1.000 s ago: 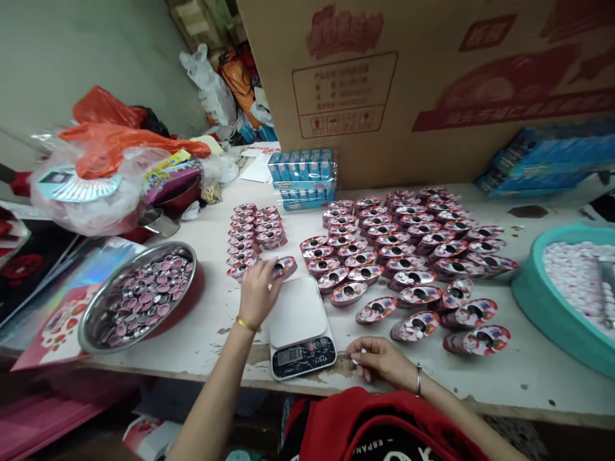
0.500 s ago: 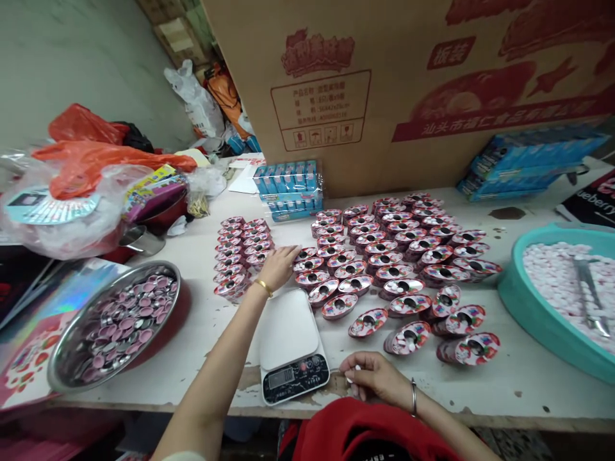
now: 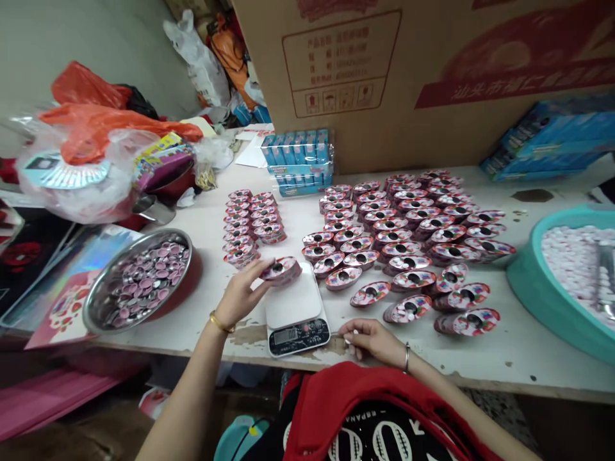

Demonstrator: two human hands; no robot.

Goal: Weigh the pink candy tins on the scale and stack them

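Note:
My left hand (image 3: pixel 241 296) grips the end of a small oval candy box (image 3: pixel 283 269), red and white with an opening in its top. The box is at the back part of the white pan of a digital scale (image 3: pixel 294 306); whether it touches the pan I cannot tell. My right hand (image 3: pixel 372 340) rests by the front right corner of the scale, fingers pinched around small white candy tablets (image 3: pixel 354 332). Many similar oval boxes (image 3: pixel 403 264) stand to the right of the scale, some with white tablets showing in their openings. Two rows of boxes (image 3: pixel 239 256) stand left.
A steel bowl (image 3: pixel 188 282) of pink and silver caps lies left. At right sits a teal basin (image 3: pixel 528 272) of white tablets with a metal scoop (image 3: pixel 604 275). A big carton (image 3: pixel 423 144) and wrapped blue packs (image 3: pixel 300 189) stand behind. Plastic bags (image 3: pixel 120 128) are piled at back left.
My left hand has taken an oval box from the group right of the scale and brought it left over the pan. My right hand keeps its pinch. The view has tilted down.

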